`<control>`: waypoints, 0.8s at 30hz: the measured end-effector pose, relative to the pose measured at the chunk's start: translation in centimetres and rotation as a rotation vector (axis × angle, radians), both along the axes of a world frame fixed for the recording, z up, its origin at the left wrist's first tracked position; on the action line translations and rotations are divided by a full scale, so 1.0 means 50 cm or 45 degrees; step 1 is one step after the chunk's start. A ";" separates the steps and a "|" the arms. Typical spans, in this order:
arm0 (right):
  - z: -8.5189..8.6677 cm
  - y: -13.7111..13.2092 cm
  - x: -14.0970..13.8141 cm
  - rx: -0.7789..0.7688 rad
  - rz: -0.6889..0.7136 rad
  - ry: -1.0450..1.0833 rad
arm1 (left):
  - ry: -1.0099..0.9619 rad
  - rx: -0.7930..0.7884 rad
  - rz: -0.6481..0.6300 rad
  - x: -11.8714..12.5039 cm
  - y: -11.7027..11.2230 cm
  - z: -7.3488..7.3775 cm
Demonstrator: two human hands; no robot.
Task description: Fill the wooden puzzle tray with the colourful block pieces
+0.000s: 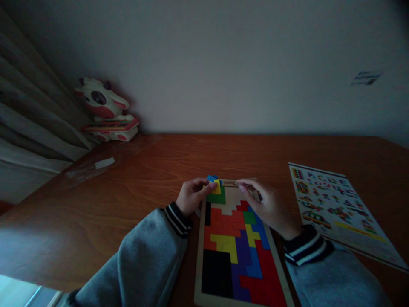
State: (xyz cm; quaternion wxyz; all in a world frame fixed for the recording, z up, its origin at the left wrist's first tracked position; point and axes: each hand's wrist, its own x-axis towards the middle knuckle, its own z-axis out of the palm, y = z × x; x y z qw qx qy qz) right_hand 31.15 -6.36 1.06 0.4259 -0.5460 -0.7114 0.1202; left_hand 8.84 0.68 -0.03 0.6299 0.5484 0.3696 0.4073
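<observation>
A wooden tray puzzle (pixel 198 273) lies in front of me, largely filled with coloured block pieces. At its upper left corner my left hand (pixel 193 195) is closed, pinching small puzzle pieces, one yellow (pixel 217 186) and some blue (pixel 211 178). Just below them, a green piece (pixel 219 198) lies in the tray's corner. My right hand (pixel 266 202) rests over the upper right of the tray, thumb and forefinger pinched together by the top rim. Whatever those fingertips hold is too small to make out. Bare pale wood (pixel 232 196) shows between the hands.
A printed pattern sheet (pixel 341 209) lies to the right of the tray. In the back left corner stands a cow-shaped toy keyboard (pixel 110 113), beside a curtain (pixel 35 102). Clear plastic with a white label (pixel 105 163) lies at left on the brown wooden table (pixel 153 170).
</observation>
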 end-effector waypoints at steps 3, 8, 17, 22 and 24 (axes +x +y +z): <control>0.001 -0.007 -0.028 -0.071 0.106 0.088 | 0.119 0.172 -0.072 -0.003 -0.003 -0.002; 0.000 -0.014 -0.064 -0.163 0.129 0.256 | 0.150 0.391 -0.230 -0.003 -0.013 -0.003; 0.000 -0.008 -0.064 -0.299 0.102 0.526 | 0.181 0.454 -0.281 -0.002 -0.019 0.012; 0.001 -0.005 -0.059 -0.368 0.114 0.569 | 0.234 0.461 -0.285 -0.005 -0.018 0.012; 0.002 -0.005 -0.056 -0.359 0.098 0.607 | 0.203 0.429 -0.289 -0.004 -0.018 0.012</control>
